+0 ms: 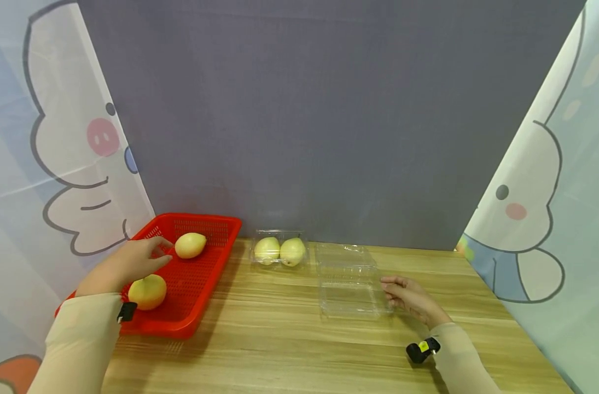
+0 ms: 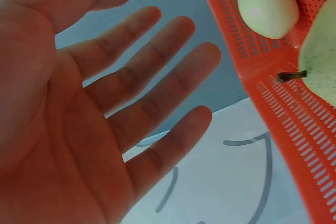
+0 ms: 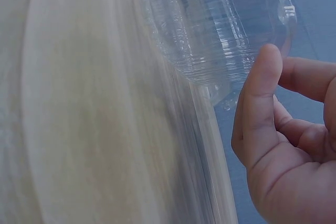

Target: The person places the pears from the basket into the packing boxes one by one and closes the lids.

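My left hand (image 1: 129,265) hovers over the red basket (image 1: 210,306), its fingers spread and loosely bent with nothing in them. Inside lie two yellow-green pears: one pear (image 1: 190,245) just beyond the fingertips, another pear (image 1: 148,291) below the hand. A stem shows on the closer pear (image 2: 323,56) in the left wrist view. On the right, an empty clear plastic clamshell box (image 1: 350,309) stands on the table with its lid raised back. My right hand (image 1: 413,301) pinches the right edge of that box between thumb and index finger.
Another clear box (image 1: 304,239), apparently closed, holds two pears (image 1: 279,251) near the back of the wooden table (image 1: 260,350). A grey curtain (image 1: 299,126) hangs behind the table. Printed cloths (image 1: 525,180) stand at both sides.
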A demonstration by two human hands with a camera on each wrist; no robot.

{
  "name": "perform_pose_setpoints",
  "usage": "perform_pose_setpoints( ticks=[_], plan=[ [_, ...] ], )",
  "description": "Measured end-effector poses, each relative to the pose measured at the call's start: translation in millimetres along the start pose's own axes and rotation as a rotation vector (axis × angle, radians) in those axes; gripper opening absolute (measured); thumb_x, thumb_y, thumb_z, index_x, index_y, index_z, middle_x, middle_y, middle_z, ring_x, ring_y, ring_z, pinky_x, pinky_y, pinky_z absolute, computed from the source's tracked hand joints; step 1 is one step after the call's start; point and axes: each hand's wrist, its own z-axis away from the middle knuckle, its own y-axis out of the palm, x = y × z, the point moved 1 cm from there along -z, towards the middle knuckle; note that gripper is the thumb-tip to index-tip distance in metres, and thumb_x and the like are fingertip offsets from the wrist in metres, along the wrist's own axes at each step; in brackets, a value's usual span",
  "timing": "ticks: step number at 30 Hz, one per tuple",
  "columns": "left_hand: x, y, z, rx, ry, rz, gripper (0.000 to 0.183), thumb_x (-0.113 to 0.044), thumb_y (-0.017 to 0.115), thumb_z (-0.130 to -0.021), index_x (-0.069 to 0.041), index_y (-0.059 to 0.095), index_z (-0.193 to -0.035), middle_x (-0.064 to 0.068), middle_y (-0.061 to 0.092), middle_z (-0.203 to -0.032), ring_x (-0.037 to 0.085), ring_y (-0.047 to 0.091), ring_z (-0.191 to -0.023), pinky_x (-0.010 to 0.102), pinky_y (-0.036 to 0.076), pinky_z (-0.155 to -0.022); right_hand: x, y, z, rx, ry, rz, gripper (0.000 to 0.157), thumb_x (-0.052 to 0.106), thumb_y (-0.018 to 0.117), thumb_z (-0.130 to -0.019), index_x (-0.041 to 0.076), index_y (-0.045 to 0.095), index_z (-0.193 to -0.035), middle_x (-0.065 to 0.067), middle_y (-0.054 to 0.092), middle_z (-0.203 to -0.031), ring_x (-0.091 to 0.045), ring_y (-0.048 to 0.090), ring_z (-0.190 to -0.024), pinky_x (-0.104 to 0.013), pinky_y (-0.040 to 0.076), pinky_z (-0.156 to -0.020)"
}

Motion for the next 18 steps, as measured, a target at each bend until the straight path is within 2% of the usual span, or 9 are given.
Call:
perform_pose_setpoints(
  ticks=[8,14,18],
  plan=[
    [13.3,3.1,0.5,0.043,-0.030,-0.037,0.037,-0.017,0.076,-0.085,0.006,0.064,-0.111,0.014,0.069,-0.090,0.032,0.065,-0.082,0.052,0.054,-0.074,0,0.0,0,-0.004,0.003,-0.005,0.053,0.013,0.053,-0.105,-0.020,0.032,-0.140,-0.010,0.055,-0.102,-0.011,0.055,-0.081,-0.022,0.052,-0.067],
    [22.5,5.6,3.3,0.135,-0.110,-0.039,0.046,-0.020,0.080,-0.081,0.007,0.062,-0.114,0.017,0.066,-0.092,0.035,0.061,-0.084,0.054,0.053,-0.075,0,1.4,0,-0.008,0.006,-0.002,0.053,0.012,0.053,-0.105,-0.021,0.031,-0.140,-0.011,0.055,-0.103,-0.010,0.054,-0.080,-0.021,0.052,-0.067],
    [28.3,7.6,5.0,0.163,-0.134,-0.041,0.047,-0.022,0.080,-0.080,0.008,0.062,-0.112,0.018,0.064,-0.092,0.035,0.060,-0.084,0.054,0.052,-0.075,0,2.7,-2,-0.012,-0.001,0.000,0.053,0.012,0.053,-0.104,-0.021,0.032,-0.139,-0.010,0.055,-0.102,-0.009,0.054,-0.080,-0.021,0.052,-0.067]
  ],
)
